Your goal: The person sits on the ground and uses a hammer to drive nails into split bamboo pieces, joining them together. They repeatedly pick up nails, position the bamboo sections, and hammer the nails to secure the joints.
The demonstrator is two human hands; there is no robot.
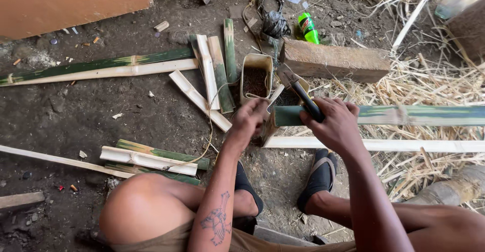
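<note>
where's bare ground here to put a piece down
Bare dirt lies left of the split bamboo pieces, between the long bamboo slat and the short pieces. It is crowded around the hands, the wooden block and the straw.

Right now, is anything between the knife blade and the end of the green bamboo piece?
Nothing visible: the right hand holds the knife with its blade at the bamboo piece's end, while the left hand steadies it.

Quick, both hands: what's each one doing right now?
Left hand: closed, gripping the cut end of the green bamboo strip.
Right hand: closed around the dark handle of a knife, blade at the strip's end.
</note>
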